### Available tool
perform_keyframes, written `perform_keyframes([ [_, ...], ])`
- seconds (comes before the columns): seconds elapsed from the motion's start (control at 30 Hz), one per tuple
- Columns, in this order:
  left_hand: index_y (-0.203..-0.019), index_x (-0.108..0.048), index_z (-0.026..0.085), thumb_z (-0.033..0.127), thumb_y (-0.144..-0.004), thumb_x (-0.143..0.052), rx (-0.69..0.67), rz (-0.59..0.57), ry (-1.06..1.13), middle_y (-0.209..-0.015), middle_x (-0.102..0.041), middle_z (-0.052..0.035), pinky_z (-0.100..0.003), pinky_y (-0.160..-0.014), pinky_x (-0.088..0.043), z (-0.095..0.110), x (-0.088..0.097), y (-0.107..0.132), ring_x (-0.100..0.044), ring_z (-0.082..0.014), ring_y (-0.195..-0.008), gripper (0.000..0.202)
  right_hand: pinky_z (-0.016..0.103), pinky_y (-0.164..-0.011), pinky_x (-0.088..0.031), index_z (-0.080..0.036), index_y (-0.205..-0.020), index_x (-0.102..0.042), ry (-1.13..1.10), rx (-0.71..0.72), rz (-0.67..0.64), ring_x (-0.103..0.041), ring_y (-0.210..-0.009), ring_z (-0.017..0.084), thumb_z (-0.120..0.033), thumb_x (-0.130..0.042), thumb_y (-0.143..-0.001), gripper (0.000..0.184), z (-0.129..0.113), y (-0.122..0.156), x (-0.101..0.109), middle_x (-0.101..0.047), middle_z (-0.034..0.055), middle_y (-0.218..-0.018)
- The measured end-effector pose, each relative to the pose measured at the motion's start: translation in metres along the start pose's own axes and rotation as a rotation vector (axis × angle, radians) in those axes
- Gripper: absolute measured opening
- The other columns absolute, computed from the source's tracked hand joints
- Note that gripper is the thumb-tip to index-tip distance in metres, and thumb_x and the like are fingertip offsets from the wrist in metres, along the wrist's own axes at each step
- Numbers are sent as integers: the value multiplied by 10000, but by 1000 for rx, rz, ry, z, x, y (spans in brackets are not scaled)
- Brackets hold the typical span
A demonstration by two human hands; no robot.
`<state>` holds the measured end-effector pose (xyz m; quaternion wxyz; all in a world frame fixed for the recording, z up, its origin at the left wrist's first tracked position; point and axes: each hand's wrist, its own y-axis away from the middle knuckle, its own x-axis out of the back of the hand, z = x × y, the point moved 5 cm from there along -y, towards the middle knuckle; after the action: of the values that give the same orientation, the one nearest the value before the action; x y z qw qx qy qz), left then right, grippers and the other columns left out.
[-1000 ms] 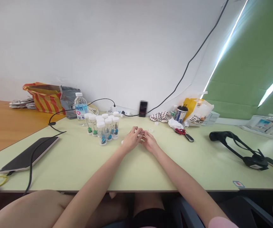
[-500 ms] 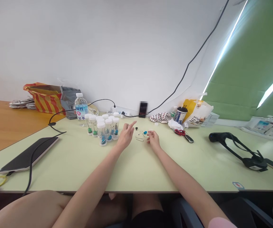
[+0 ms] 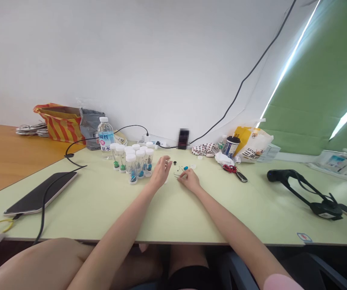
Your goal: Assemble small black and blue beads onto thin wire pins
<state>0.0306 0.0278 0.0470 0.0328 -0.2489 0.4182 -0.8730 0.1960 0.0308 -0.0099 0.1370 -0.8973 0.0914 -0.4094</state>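
Note:
My left hand (image 3: 161, 171) rests on the pale green table (image 3: 173, 213) with its fingers stretched out and apart, holding nothing, just right of a cluster of clear vials with white caps (image 3: 133, 161). My right hand (image 3: 189, 180) lies beside it, fingertips pinched at a thin wire piece (image 3: 177, 175) on the table. Whether the wire is gripped I cannot make out. Small parts lie just beyond the hands: a blue bit (image 3: 185, 168) and a black bit (image 3: 175, 163).
A water bottle (image 3: 105, 135) and striped bag (image 3: 60, 121) stand at the back left. A tablet with cable (image 3: 40, 194) lies at the left. Red-handled scissors (image 3: 234, 171), a cup (image 3: 230, 146) and a snack bag (image 3: 252, 145) sit back right; a black headset (image 3: 306, 189) lies far right.
The hands, joined together a second ago, have parted. The left hand opened and settled near the vials; the right hand dropped to the wire piece, uncovering small parts on the table.

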Motion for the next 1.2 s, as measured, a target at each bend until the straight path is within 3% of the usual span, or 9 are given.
perform_keyframes([
  [0.23, -828, -407, 187, 325, -862, -377, -31, -8, 40, -827, -480, -31, -266, -684, -455, 1, 0, -1, -504, -121, -736, 145, 252, -705, -359, -178, -714, -612, 182, -34, -87, -483, -917, 165, -266, -593, -722, 90, -4, -7, -5, -491, 54, -983],
  [0.37, -926, -413, 189, 317, -857, -396, -23, -16, 56, -881, -496, -38, -254, -687, -455, 3, -1, -1, -523, -106, -728, 147, 282, -738, -358, -150, -746, -573, 271, 9, -95, -449, -985, 214, -200, -525, -760, 70, -8, -4, -10, -490, 106, -1015],
  [0.47, -1099, -339, 206, 323, -842, -433, 11, -30, 98, -931, -516, -42, -257, -687, -459, 4, -4, 0, -546, -97, -708, 298, 285, -704, -364, -145, -798, -535, 179, -10, -36, -488, -877, 202, -164, -465, -781, 75, -11, -3, -1, -526, 105, -932],
  [0.57, -1154, -285, 210, 352, -824, -463, 57, -58, 149, -920, -535, -40, -253, -672, -462, 3, -9, 2, -555, -103, -709, 402, 266, -646, -368, -162, -765, -499, -58, -16, 55, -498, -683, 158, -184, -418, -804, 93, -19, -8, 24, -540, 36, -729],
  [0.67, -1144, -300, 212, 379, -814, -471, 98, -94, 168, -919, -547, -43, -258, -677, -458, 0, -17, 5, -556, -116, -742, 408, 250, -613, -365, -177, -722, -488, -188, 196, 145, -469, -615, 138, -207, -436, -791, 91, -44, -15, 57, -516, -1, -659],
  [0.77, -1130, -322, 215, 388, -809, -477, 109, -144, 164, -923, -549, -43, -261, -675, -452, -2, -25, 8, -551, -122, -755, 396, 250, -642, -363, -177, -702, -506, -133, 411, 182, -459, -648, 136, -191, -446, -784, 103, -72, -20, 79, -503, 7, -683],
  [1.0, -1165, -327, 220, 382, -821, -455, 88, -190, 157, -878, -530, -30, -265, -660, -447, 0, -31, 11, -543, -123, -714, 401, 251, -659, -378, -179, -768, -575, 18, 570, -66, -464, -640, 113, -192, -466, -787, 111, -107, -26, 71, -499, 12, -751],
  [1.1, -1266, -254, 233, 362, -834, -438, 88, -180, 154, -920, -526, -36, -262, -675, -446, 3, -28, 10, -533, -105, -681, 487, 245, -645, -400, -197, -926, -566, -101, 513, -42, -485, -610, 104, -233, -405, -825, 194, -99, -36, 74, -533, 2, -760],
  [1.2, -1325, -202, 266, 330, -853, -404, 45, -173, 127, -973, -502, -40, -253, -694, -442, 9, -22, 9, -510, -83, -664, 516, 262, -676, -412, -191, -946, -565, -78, 332, 96, -510, -637, 117, -181, -340, -830, 254, -63, -53, 77, -562, 14, -778],
])
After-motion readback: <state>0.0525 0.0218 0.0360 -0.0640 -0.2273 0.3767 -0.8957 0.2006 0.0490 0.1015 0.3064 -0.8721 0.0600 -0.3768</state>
